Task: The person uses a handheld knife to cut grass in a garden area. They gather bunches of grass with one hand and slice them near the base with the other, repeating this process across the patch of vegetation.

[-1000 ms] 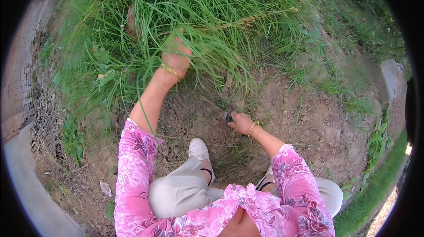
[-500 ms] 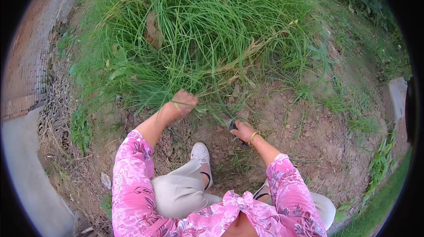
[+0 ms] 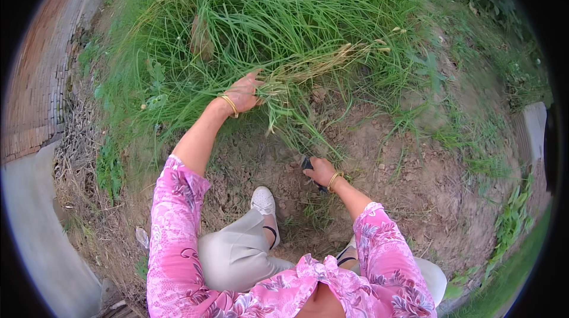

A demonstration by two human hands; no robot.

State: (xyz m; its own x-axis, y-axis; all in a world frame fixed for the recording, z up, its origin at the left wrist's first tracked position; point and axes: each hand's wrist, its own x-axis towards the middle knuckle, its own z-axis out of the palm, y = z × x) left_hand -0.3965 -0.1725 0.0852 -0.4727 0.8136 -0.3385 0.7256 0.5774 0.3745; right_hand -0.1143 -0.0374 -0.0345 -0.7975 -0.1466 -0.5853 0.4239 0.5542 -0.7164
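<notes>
Long green grass (image 3: 267, 27) grows in a thick clump in front of me. My left hand (image 3: 243, 93) is at its near edge, fingers closed around a bunch of blades; loose ends and yellowed stems (image 3: 314, 66) trail off to its right. Lower and to the right, my right hand (image 3: 322, 174) grips the black handle (image 3: 306, 164) of a tool just above the soil. The tool's working end cannot be made out among soil and grass. Both wrists carry gold-coloured bangles.
Bare brown soil (image 3: 427, 181) with sparse tufts spreads right of my hands. My white shoe (image 3: 263, 200) stands close below them. A brown lump (image 3: 201, 38) shows within the grass. Brick paving (image 3: 44, 63) and a pale slab (image 3: 47, 229) border the left side.
My left hand has moved up and forward, toward the clump, and the grass by it has shifted. My right hand has moved slightly left, still gripping the black handle.
</notes>
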